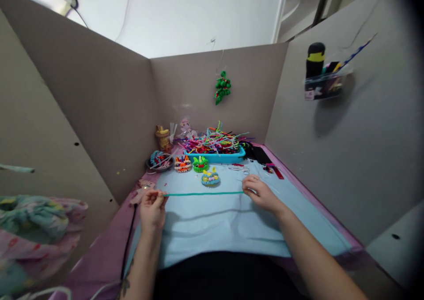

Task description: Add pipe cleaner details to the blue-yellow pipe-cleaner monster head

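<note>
A teal pipe cleaner is stretched straight between my two hands, just above the light blue cloth. My left hand pinches its left end between thumb and fingers. At the other end, my right hand is closed on it with the fingertips together. Beyond the pipe cleaner sits a small blue and yellow fuzzy figure. Behind that are a green one and an orange and white one, side by side.
A blue tray heaped with colourful pipe cleaners stands at the back. To its left are a dark bowl and a tan cup. Scissors lie right of centre. Grey panels enclose three sides; a clear holder hangs right.
</note>
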`<state>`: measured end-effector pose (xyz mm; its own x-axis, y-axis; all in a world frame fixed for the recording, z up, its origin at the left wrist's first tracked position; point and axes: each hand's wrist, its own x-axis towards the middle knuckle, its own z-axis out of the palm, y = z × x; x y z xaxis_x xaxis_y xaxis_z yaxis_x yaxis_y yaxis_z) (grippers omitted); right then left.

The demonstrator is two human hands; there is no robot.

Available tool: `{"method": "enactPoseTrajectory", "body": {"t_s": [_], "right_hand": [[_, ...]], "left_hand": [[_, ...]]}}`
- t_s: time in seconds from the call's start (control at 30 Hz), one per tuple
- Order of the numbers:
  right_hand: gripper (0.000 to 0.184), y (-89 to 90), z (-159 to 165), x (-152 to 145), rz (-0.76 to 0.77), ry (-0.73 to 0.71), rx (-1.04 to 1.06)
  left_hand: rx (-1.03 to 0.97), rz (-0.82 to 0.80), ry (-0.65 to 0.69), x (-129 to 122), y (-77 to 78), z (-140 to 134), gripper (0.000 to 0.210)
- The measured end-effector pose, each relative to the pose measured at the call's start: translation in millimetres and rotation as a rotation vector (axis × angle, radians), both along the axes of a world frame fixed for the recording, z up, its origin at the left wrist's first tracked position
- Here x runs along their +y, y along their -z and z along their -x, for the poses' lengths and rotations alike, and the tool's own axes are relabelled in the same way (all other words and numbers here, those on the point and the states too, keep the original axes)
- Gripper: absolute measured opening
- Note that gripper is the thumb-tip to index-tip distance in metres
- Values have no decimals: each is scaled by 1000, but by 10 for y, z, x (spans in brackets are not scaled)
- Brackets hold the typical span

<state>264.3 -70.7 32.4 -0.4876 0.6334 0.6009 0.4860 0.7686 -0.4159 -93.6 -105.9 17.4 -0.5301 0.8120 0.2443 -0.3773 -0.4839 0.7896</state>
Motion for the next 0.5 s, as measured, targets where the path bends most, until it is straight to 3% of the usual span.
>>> {"method": "enactPoseTrajectory", "body": {"t_s": [0.13,0.23,0.33,0.47,0.5], "right_hand": [[16,-6,-30,-122,2,24,23],[16,41,32,-102,15,76,39],[15,78,171,-89,19,136,57],[14,100,419,-133,23,150,1],[14,100,485,-149,27,141,-12]], "left_hand": [[16,-4,-16,125,-10,-27,32],[177,83,-87,227,74,29,34],[531,172,-118,219,112,84,38],[1129,92,-476,59,1,-67,43],[1237,29,-488,15,-36,-163,41]]}}
